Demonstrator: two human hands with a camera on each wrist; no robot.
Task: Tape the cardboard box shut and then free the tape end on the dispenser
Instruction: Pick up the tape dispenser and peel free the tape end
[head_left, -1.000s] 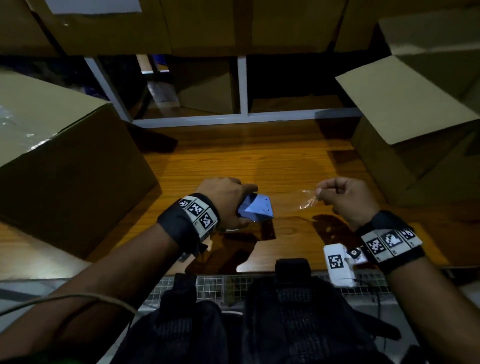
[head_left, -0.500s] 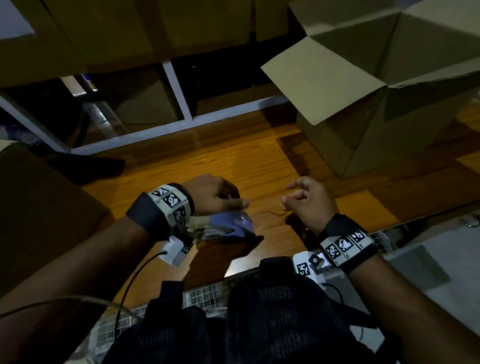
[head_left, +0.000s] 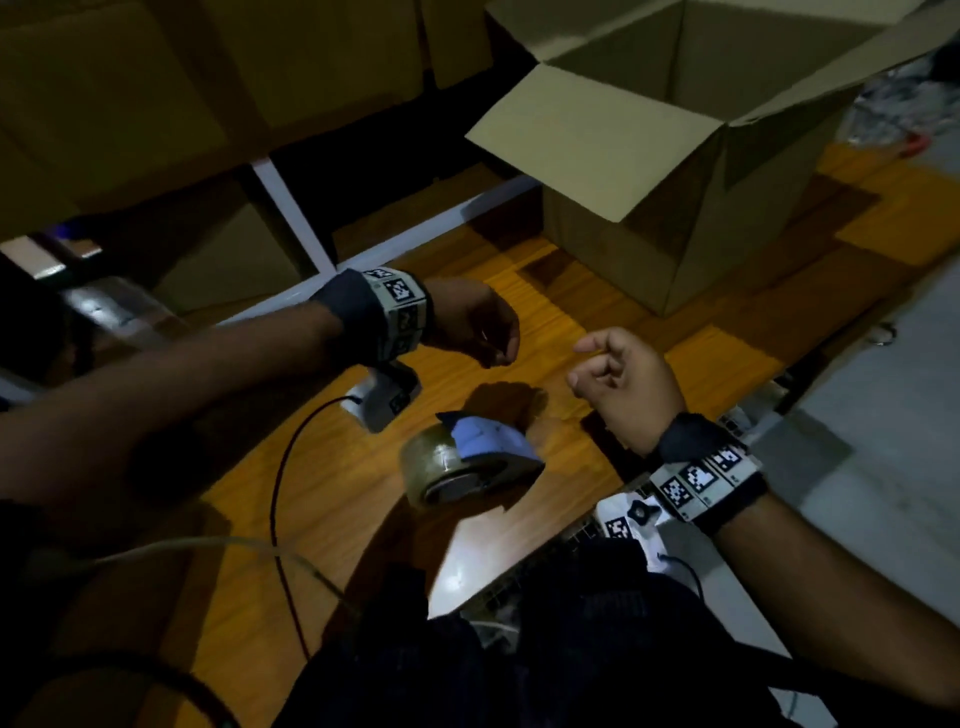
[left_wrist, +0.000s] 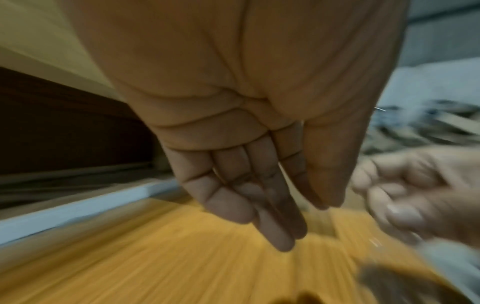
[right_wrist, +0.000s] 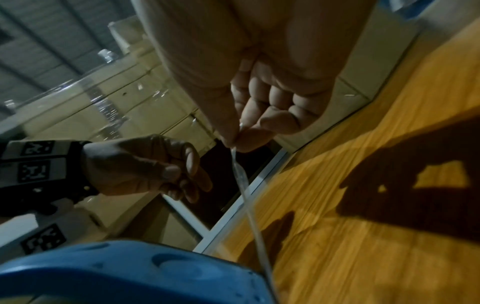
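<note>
Head view shows two hands above the wooden counter (head_left: 332, 499), one tape dispenser and one open cardboard box in clear sight. The left hand (head_left: 475, 325) hangs with its fingers (left_wrist: 272, 205) straight and close together, holding nothing. The right hand (head_left: 621, 387) has its fingers (right_wrist: 275, 121) curled, thumb and forefinger pinching the end of a clear tape strip (right_wrist: 244, 185) that runs down to the blue tape dispenser (head_left: 470, 460). That dispenser, with one roll of clear tape in it, sits below and between the hands; whether it rests on the counter I cannot tell. The cardboard box (head_left: 670, 166) stands at the far right of the counter, flaps up, nothing visible inside. More brown boxes sit on the shelf behind. Each wrist wears one band printed with black-and-white square codes; no readable writing.
</note>
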